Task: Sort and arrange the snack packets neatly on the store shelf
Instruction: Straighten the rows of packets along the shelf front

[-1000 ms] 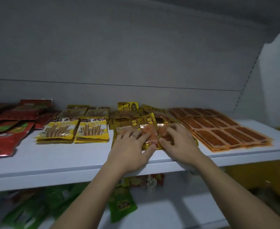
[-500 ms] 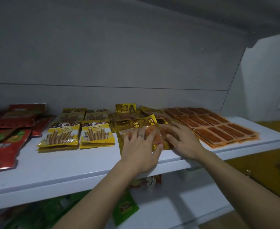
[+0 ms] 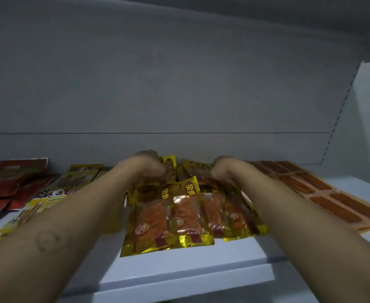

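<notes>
Several gold snack packets (image 3: 173, 217) with orange shreds lie overlapped in the middle of the white shelf (image 3: 179, 270), near its front edge. More gold packets (image 3: 169, 162) sit behind them at the back panel. Both of my arms stretch over the front packets. My left hand (image 3: 145, 164) and my right hand (image 3: 224, 168) are down among the rear gold packets. Their fingers point away from me and are blurred, so any hold is hidden.
Yellow stick-biscuit packets (image 3: 55, 193) lie left of my left arm, with red packets (image 3: 11, 182) further left. Flat orange packets (image 3: 332, 200) lie in rows on the right. The grey back panel (image 3: 179, 95) rises just behind my hands.
Both hands left the front gold packets and reached back to the rear ones. The camera moved closer and lower to the shelf.
</notes>
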A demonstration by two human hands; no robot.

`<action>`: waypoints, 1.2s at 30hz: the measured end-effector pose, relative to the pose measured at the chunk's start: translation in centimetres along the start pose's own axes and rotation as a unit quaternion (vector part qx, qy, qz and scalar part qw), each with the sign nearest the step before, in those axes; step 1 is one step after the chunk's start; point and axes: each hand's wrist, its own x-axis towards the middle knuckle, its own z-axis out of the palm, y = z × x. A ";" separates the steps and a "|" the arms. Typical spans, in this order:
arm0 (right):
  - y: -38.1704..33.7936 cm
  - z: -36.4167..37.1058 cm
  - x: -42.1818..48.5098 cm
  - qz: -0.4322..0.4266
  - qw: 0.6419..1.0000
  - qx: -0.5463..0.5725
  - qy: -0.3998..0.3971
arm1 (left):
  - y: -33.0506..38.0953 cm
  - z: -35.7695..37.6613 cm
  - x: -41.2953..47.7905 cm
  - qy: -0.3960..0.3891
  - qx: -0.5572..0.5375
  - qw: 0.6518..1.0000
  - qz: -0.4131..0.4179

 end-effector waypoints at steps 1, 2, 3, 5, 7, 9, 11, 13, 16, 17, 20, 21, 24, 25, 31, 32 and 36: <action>-0.4 0.2 1.0 -0.007 0.999 -0.019 -0.029 | 0.4 0.2 0.8 -0.011 0.006 1.000 -0.014; -0.7 0.3 1.8 -0.019 0.998 -0.036 -0.047 | 0.7 0.4 1.5 -0.019 0.014 0.999 -0.024; -0.9 0.3 2.6 -0.028 0.997 -0.051 -0.056 | 1.0 0.8 2.2 -0.025 0.026 0.999 -0.028; -1.1 -0.1 3.5 -0.033 0.995 -0.055 -0.073 | 1.4 1.7 3.4 -0.037 0.050 0.998 -0.031; -0.8 -0.8 3.9 -0.028 0.992 -0.025 -0.124 | 1.7 2.3 3.9 -0.044 0.057 0.997 -0.042; -0.3 -1.2 4.3 -0.027 0.987 0.008 -0.157 | 1.7 2.7 3.9 -0.048 0.053 0.996 -0.056; 0.2 -1.0 4.4 -0.029 0.988 0.036 -0.148 | 1.6 3.1 3.9 -0.053 0.044 0.995 -0.068; 0.5 -0.9 4.4 -0.039 0.988 0.040 -0.146 | 1.7 3.1 3.8 -0.055 0.041 0.995 -0.075; 0.4 -0.9 4.2 -0.055 0.981 0.027 -0.182 | 2.4 3.0 3.8 -0.089 0.046 0.992 -0.080; 0.4 -0.8 4.3 -0.060 0.982 0.018 -0.178 | 2.8 2.9 3.5 -0.094 0.044 0.991 -0.082; 0.3 -0.3 4.6 -0.065 0.985 0.024 -0.161 | 3.1 2.9 3.3 -0.098 0.046 0.990 -0.086; 0.4 0.0 4.8 -0.067 0.985 0.036 -0.156 | 2.9 2.9 3.3 -0.085 0.033 0.991 -0.094; 0.8 0.5 5.1 -0.067 0.988 0.087 -0.111 | 1.9 3.3 4.3 -0.031 -0.047 0.995 -0.086; 1.1 0.5 5.2 -0.066 0.989 0.097 -0.092 | 1.8 3.4 4.4 -0.019 -0.076 0.994 -0.076; 2.0 0.9 4.7 -0.083 0.993 0.083 0.003 | 1.9 3.8 4.3 0.005 -0.162 0.984 -0.072; 2.1 0.9 4.6 -0.082 0.992 0.089 0.015 | 1.7 3.9 4.4 0.007 -0.161 0.984 -0.079; 2.0 0.8 4.6 -0.081 0.993 0.090 0.009 | 1.4 3.8 4.1 -0.006 -0.132 0.987 -0.094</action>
